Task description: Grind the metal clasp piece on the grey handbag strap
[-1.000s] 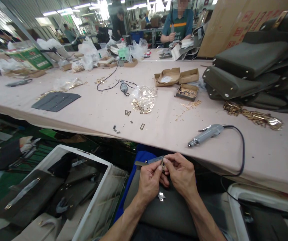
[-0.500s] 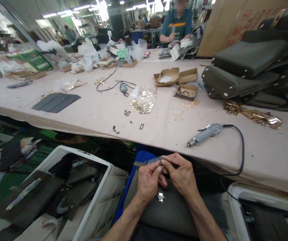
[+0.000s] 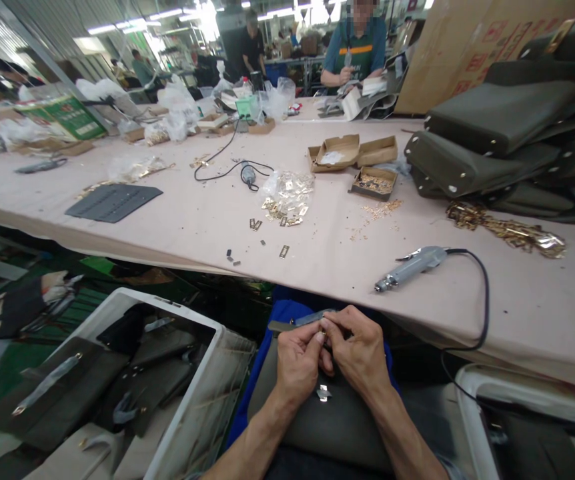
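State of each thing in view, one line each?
Left hand: fingers pinching small gold metal piece
Right hand: fingers pinching same piece
Dark olive leather-like bag: lying beneath both hands
Grey cylindrical electric screwdriver: lying down, unheld
Small brown cardboard box: open, containing gold pieces
Left white plastic crate: open, holding bags

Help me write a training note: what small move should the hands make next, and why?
I'd perhaps ease the right hand back slightly to check the small gold-coloured piece, since that hand and the left hand meet around it over the dark bag, mostly hiding it.
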{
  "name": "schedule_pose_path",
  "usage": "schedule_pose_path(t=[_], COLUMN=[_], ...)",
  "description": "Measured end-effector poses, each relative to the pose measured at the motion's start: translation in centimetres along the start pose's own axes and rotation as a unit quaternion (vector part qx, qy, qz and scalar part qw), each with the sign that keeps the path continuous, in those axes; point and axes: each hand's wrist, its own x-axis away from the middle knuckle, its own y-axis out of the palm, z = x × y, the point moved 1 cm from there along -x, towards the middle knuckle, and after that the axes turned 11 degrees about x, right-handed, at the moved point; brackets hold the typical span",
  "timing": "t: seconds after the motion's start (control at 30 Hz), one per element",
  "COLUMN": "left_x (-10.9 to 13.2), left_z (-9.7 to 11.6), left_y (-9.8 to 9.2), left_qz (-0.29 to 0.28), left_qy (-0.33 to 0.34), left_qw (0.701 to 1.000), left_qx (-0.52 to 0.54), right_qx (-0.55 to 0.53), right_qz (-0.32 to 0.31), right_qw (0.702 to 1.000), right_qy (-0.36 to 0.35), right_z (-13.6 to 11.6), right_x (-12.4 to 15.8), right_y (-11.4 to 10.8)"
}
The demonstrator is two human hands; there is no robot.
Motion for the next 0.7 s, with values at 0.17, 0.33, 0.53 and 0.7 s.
schedule_pose_path(t=[0.17,0.33,0.53,0.7], left_x=[0.32,0.45,0.59,0.52], left_z=[0.03,-0.19,-0.66,-0.23], left_y=[0.29,0.21,0.07,-0.07], left_qz=[0.022,0.028,0.034,0.025], left_qy=[-0.002,0.006,-0.01,-0.015], left_qw=[1.0,0.999,0.999,0.999], left_qx=[0.021,0.024,0.034,0.027], right_qx=[0.008,0.033,0.067,-0.004], right_qz=[-0.005,-0.004,0.008,-0.029], right_qw=[1.0,0.999,0.998,0.999], right_qy=[0.003,0.014,0.011,0.026], right_z=[-0.09,0.02,0.05,0.52], right_x=[0.12,0.34,0.76,0.24], right_y=[0.07,0.11,0.4,-0.48])
